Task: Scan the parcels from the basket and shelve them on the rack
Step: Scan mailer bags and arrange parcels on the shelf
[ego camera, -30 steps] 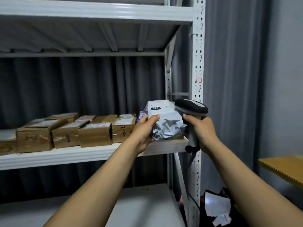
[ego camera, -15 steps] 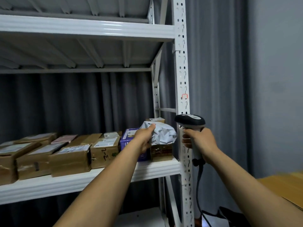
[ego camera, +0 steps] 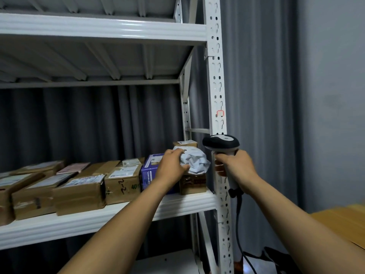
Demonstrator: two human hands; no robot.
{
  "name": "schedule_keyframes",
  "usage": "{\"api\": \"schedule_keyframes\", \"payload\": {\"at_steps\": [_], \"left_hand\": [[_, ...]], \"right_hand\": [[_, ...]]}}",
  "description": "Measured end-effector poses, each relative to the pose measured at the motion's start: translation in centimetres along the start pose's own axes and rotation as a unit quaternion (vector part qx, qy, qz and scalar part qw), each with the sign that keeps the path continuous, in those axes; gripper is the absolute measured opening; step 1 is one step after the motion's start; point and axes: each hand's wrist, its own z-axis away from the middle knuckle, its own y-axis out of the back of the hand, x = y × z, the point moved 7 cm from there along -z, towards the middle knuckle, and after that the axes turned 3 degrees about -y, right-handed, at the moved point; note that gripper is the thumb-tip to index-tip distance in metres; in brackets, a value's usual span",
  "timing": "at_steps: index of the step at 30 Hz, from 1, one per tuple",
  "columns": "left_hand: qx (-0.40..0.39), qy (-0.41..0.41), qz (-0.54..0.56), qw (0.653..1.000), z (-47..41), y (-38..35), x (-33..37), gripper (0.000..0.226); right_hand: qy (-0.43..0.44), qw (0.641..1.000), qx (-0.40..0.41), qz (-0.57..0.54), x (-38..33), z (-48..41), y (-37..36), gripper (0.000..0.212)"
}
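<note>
Parcel [ego camera: 122,182] with "2-2" on rack [ego camera: 118,216]

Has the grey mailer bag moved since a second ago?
Yes: grey mailer bag went deeper into the rack, past the front upright, now atop the small brown box.

White rack [ego camera: 217,76], one small red mark [ego camera: 220,113] on its upright. On the rack: brown cardboard boxes [ego camera: 79,192] with white labels, a blue-violet box [ego camera: 150,175], a pale grey parcel [ego camera: 197,161]. Right of the rack: black-and-grey scanner [ego camera: 221,142], grey pleated curtain [ego camera: 260,95], ochre table [ego camera: 345,220].
</note>
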Motion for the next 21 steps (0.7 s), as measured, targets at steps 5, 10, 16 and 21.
{"api": "schedule_keyframes", "payload": {"at_steps": [5, 10, 16, 21], "left_hand": [[-0.003, 0.028, -0.008, 1.000, -0.9, -0.8, 0.4, 0.052], [-0.028, 0.032, -0.032, 0.999, -0.4, -0.7, 0.3, 0.058], [-0.019, 0.019, -0.074, 0.997, 3.0, 2.2, -0.8, 0.053], [-0.032, 0.030, -0.127, 0.991, 9.8, 2.6, -4.6, 0.064]], "right_hand": [[0.009, 1.000, -0.003, 0.021, -0.3, 0.9, -0.3, 0.009], [0.001, 0.998, -0.001, 0.065, 0.1, 1.7, -0.4, 0.008], [0.001, 0.991, -0.028, 0.128, 0.8, 4.6, -1.2, 0.011], [-0.039, 0.988, -0.068, 0.135, 4.4, 8.8, -3.3, 0.005]]}}
